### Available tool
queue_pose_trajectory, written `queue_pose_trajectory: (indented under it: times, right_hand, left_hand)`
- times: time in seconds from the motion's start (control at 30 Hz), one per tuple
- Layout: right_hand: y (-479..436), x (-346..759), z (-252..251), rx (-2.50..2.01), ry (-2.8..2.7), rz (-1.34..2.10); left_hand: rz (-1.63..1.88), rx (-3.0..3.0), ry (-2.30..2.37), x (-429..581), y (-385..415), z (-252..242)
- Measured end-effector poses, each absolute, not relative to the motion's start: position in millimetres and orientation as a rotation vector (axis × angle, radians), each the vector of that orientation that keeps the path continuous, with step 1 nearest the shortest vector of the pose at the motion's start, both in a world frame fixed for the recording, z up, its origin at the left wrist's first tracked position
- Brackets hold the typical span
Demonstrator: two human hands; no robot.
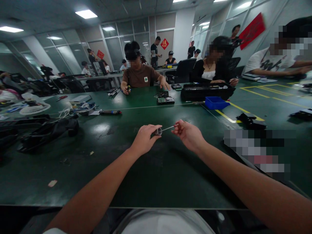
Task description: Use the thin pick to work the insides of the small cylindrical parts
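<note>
Above the green table, my left hand [144, 139] is closed round a small cylinder [159, 131] with a clear, shiny round end. That end points to the right; the rest of it is hidden by my fingers. Pinched in the fingertips of my right hand [191, 134] is a thin, light rod [168, 128], dark reddish where I grip it. The rod slants down to the left, its far end at the round end of the cylinder. Whether it goes inside, I cannot tell.
Opposite sits a person in brown [140, 76], behind a hard drive [165, 100]. A blue bin [215, 103] stands before a long black housing [207, 92]. Black plastic parts [50, 133] lie left, a dark pen-like tool [110, 112] ahead. The table's near edge [170, 208] is close to me.
</note>
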State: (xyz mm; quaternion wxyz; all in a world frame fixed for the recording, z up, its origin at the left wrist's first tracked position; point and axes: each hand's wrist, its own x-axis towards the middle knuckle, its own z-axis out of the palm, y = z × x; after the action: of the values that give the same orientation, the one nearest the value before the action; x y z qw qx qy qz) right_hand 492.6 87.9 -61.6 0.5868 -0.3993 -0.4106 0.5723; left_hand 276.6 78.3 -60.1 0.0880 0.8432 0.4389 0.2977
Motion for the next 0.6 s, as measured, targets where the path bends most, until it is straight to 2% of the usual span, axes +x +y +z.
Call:
queue_pose_trajectory:
  times: [0.23, 0.4, 0.6]
  right_hand:
    - [95, 495, -69, -0.979, -0.959, 1.185]
    - [89, 490, -72, -0.958, -1.089, 1.125]
    - [86, 491, -71, -1.013, -1.327, 0.890]
  left_hand:
    - [0.782, 2.449, 1.393, 270, 86, -69]
    - [0.776, 2.445, 1.385, 270, 85, -68]
    - [0.758, 2.477, 1.371, 272, 83, -70]
